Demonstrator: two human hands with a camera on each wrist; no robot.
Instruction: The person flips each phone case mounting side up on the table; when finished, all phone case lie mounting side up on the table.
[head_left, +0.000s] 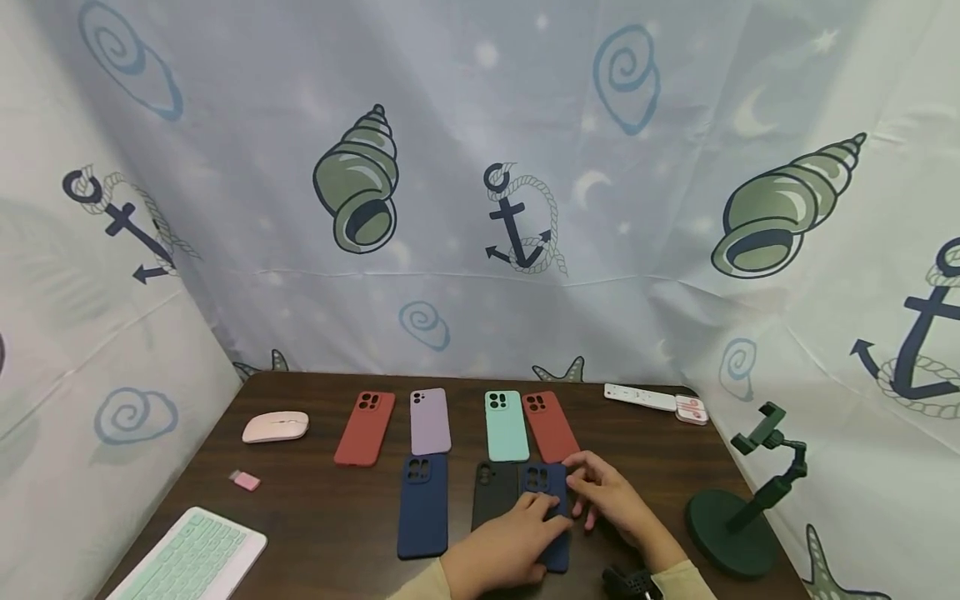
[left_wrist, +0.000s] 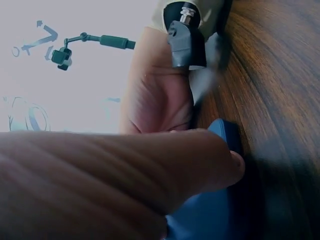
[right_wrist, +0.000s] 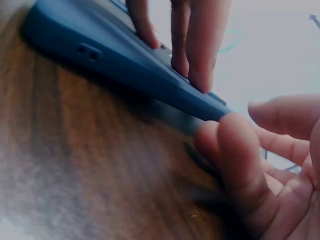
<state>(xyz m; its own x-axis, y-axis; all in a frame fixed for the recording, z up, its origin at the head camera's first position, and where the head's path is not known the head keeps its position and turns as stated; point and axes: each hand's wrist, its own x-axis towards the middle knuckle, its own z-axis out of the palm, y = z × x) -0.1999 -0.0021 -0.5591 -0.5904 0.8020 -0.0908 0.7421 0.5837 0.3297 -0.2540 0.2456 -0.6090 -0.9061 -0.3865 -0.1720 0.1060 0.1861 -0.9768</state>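
Note:
A dark blue phone case lies at the front middle of the table, its camera cutouts at the far end. My left hand holds this case from above, several fingertips on its face and right edge and the thumb at its near end. At the far right corner of the case is my right hand. Its fingers are bent loosely and its thumb stands apart from them. A black phone case lies directly left of the blue one, partly covered by my left hand.
Behind are red, mint, lilac and second red cases. Another blue case lies left. A mouse, pink USB stick and keyboard stand leftward; a white remote and green stand rightward.

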